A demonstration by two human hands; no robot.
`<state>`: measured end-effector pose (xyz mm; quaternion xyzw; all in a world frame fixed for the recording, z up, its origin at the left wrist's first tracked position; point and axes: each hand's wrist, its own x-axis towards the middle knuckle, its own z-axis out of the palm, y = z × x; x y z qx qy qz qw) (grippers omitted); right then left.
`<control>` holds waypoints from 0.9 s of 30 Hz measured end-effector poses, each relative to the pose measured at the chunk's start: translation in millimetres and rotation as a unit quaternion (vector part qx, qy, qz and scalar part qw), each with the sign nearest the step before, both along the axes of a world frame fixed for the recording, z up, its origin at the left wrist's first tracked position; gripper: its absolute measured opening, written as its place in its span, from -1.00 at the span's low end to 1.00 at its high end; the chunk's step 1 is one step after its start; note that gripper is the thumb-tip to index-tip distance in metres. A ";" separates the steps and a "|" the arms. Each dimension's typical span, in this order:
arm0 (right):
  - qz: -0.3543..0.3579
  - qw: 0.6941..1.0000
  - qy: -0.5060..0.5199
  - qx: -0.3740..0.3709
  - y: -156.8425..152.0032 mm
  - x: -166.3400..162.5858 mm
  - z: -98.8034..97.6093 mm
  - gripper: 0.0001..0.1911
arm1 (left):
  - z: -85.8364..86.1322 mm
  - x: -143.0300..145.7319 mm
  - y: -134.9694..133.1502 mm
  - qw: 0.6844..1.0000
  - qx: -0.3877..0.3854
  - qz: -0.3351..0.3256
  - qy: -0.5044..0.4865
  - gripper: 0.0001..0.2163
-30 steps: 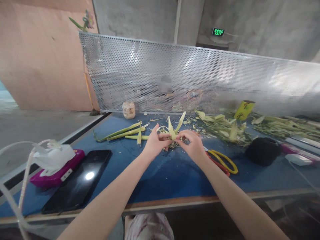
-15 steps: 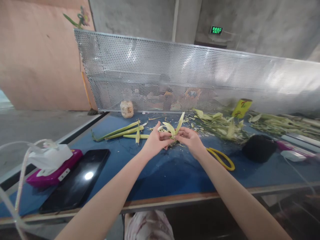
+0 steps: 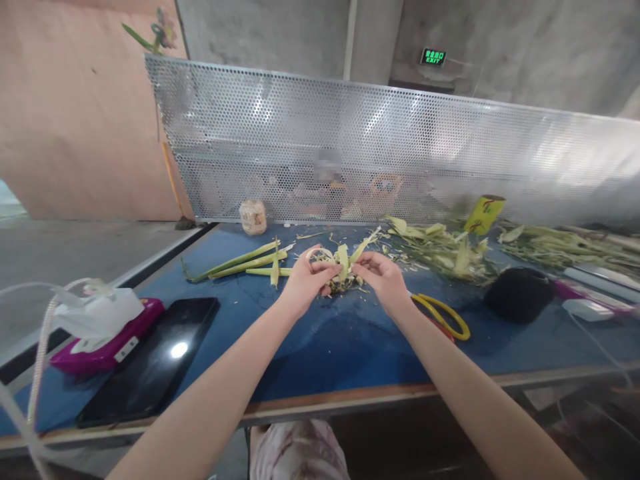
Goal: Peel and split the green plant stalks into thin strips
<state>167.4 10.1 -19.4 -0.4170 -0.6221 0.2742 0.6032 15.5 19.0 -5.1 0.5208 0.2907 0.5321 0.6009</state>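
Between my two hands is a piece of pale green, leafy plant (image 3: 343, 261), its leaf ends spreading upward and to the right. My left hand (image 3: 306, 285) pinches it from the left with thumb and fingers. On the other side, my right hand (image 3: 384, 279) has its fingertips pressed together on the leafy plant as well. Small pale scraps (image 3: 345, 285) lie on the table under the fingers. Left of my hands are several green stalks (image 3: 245, 265). The yellow loop handles (image 3: 453, 319) of a tool sit beside my right wrist, which partly hides it.
A blue table (image 3: 300, 363) carries a phone (image 3: 155, 353), a magenta power strip (image 3: 95, 353), a wrapped roll (image 3: 253, 218), a leaf pile (image 3: 450, 253), a yellow can (image 3: 484, 215) and a black object (image 3: 520, 295). A perforated metal screen (image 3: 300, 140) borders the back.
The upright leaf between my hands has folded down toward the right and its pieces are more spread. My right hand has moved slightly right; the view has shifted a little.
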 end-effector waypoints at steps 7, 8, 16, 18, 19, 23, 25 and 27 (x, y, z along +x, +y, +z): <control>-0.050 0.987 -0.101 0.115 -1.9 3.4 1.9 -0.93 | 0.4 0.5 -2.0 1.000 -0.008 0.002 0.008 -0.30; -0.058 0.981 -0.118 0.139 -3.6 3.1 3.1 -0.94 | 0.4 0.4 -2.0 1.000 -0.008 0.004 0.011 -0.31; -0.033 0.951 -0.205 0.229 -15.5 -0.2 10.9 -0.95 | 3.6 -0.1 -6.5 0.999 -0.025 -0.013 0.037 -0.34; -0.020 0.948 -0.220 0.229 -15.5 0.6 11.2 -0.94 | 2.9 0.1 -7.1 0.999 -0.022 -0.016 0.040 -0.32; -0.015 0.945 -0.230 0.232 -15.3 1.1 11.3 -0.94 | 2.5 0.2 -7.1 0.999 -0.020 -0.017 0.043 -0.30; -0.003 0.926 -0.283 0.250 -13.9 2.3 11.5 -0.95 | 0.6 -0.2 -5.9 0.997 0.005 -0.012 0.071 -0.24; -0.010 0.921 -0.297 0.250 -13.2 2.8 11.7 -0.95 | -0.1 -0.6 -5.0 0.996 0.019 -0.015 0.084 -0.21; -0.025 0.919 -0.304 0.248 -12.7 3.8 12.0 -0.96 | -0.6 -0.6 -4.4 0.995 0.030 -0.034 0.086 -0.22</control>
